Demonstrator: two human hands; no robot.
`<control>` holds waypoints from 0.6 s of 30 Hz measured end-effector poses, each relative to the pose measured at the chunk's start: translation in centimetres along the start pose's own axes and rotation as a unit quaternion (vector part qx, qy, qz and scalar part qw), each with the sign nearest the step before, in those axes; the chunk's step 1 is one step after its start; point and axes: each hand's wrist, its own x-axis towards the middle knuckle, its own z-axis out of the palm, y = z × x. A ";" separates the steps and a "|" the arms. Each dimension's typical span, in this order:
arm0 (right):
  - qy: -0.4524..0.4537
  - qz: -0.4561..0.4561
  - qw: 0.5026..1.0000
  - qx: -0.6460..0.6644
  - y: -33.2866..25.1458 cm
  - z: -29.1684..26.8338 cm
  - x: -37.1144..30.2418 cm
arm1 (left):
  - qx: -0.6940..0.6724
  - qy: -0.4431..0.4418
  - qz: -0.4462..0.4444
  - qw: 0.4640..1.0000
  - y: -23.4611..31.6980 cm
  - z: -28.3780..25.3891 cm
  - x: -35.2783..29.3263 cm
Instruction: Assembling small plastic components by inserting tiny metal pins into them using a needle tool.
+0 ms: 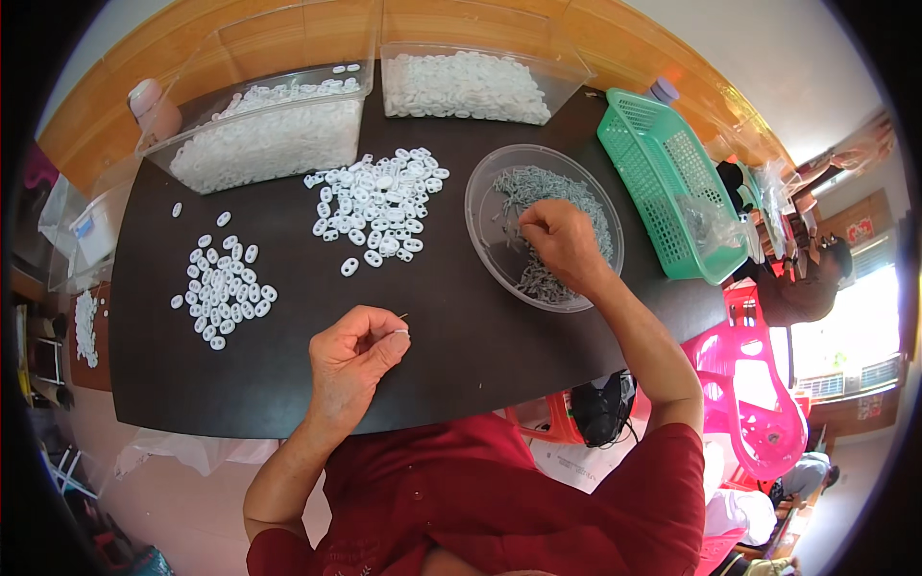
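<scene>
Dark and smooth, the table (259, 389) in front of me carries two clear bins along its far edge, the left bin (307, 48) and the right bin (557, 77) both heaped with white pieces; nearer me lie a dense middle pile (384, 197) of white ovals with paired holes and a looser left pile (227, 293) of the same. My left hand (355, 370) pinches one white piece (401, 332) between thumb and forefinger, above the table's near side; a thin brownish sliver (402, 316) sticks up beside it, and I cannot tell what it is. My right hand (567, 245) reaches into the round tray (488, 206), over the small grey pieces (543, 182); its fingertips point down out of sight, so I cannot tell whether they press together on one or stand apart. By my judgement the work is well short of its end; one piece is in hand and seems unfinished, while bins, middle pile and tray hold plenty more; the left pile may be finished ones, though I cannot tell at this size.
</scene>
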 end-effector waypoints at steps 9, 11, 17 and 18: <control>-0.008 -0.220 0.965 -0.146 1.0 1.1 0.0 | -0.010 0.023 -0.017 1.000 -0.8 1.3 -0.1; -0.005 -0.255 0.953 -0.161 1.2 1.5 0.6 | -0.021 0.020 -0.023 0.999 -0.8 1.4 -0.3; -0.048 -0.311 0.940 -0.133 0.9 1.4 1.5 | -0.043 0.059 -0.037 0.997 -0.7 1.3 -0.6; -0.051 -0.315 0.939 -0.131 0.9 1.4 1.5 | -0.044 0.064 -0.037 0.996 -0.7 1.3 -0.8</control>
